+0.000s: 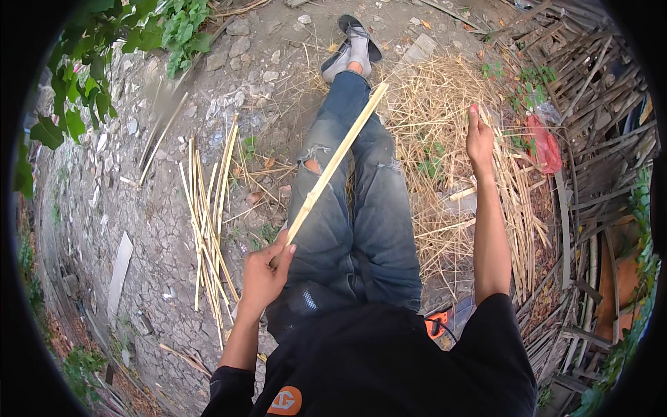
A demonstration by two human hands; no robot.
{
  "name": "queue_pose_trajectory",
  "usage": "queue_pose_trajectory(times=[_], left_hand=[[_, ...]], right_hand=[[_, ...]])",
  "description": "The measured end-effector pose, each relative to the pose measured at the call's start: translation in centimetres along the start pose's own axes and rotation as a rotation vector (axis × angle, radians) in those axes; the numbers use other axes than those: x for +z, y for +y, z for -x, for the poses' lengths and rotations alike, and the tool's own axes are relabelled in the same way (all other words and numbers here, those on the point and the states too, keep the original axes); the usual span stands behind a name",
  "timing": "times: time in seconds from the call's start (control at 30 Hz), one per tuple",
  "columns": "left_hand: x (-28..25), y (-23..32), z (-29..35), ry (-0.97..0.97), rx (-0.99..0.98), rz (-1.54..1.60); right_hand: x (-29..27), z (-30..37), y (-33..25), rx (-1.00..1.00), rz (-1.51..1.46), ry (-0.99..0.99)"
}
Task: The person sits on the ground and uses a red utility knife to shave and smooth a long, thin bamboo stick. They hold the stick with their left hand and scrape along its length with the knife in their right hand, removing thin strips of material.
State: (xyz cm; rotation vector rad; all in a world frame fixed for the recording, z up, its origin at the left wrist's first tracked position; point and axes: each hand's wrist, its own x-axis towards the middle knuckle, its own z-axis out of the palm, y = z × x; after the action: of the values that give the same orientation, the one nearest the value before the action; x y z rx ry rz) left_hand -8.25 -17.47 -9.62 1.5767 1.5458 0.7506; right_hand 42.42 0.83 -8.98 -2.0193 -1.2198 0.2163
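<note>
My left hand [266, 270] is closed around the lower end of a split bamboo strip [333, 164]. Pale yellow and marked by a node, the strip slants up and right across my legs [354, 208]. Out to the right, my right hand [479, 140] is raised above the straw-like shavings [445, 104], apart from the strip. Its fingers are curled in and the thumb points away from me. A small reddish spot shows at the thumb's tip; whatever the fingers hold, if anything, is hidden.
Several thin bamboo strips [208, 229] lie bundled on the cracked soil to the left. More strips [524, 222] are heaped at right, near a red plastic bag [543, 144]. An orange-handled tool [436, 324] rests by my right hip. Stacked wood [597, 118] borders the right side.
</note>
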Motion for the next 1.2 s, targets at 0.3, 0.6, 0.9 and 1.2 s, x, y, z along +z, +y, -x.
queue_pose_trajectory(times=[0.3, 0.6, 0.9, 1.2], left_hand=[[4.3, 2.4, -4.9, 0.136, 0.238, 0.085], [4.0, 3.7, -4.7, 0.068, 0.169, 0.023], [1.9, 3.8, -5.6, 0.066, 0.242, -0.06], [-2.8, 0.4, 1.0, -0.179, 0.194, 0.038]], right_hand=[[1.9, 15.6, -15.2, -0.499, 0.007, -0.571], [4.0, 16.4, -14.9, -0.435, 0.098, -0.624], [6.5, 15.1, -14.1, -0.64, 0.142, -0.384], [-1.9, -4.7, 0.6, -0.023, 0.334, 0.111]])
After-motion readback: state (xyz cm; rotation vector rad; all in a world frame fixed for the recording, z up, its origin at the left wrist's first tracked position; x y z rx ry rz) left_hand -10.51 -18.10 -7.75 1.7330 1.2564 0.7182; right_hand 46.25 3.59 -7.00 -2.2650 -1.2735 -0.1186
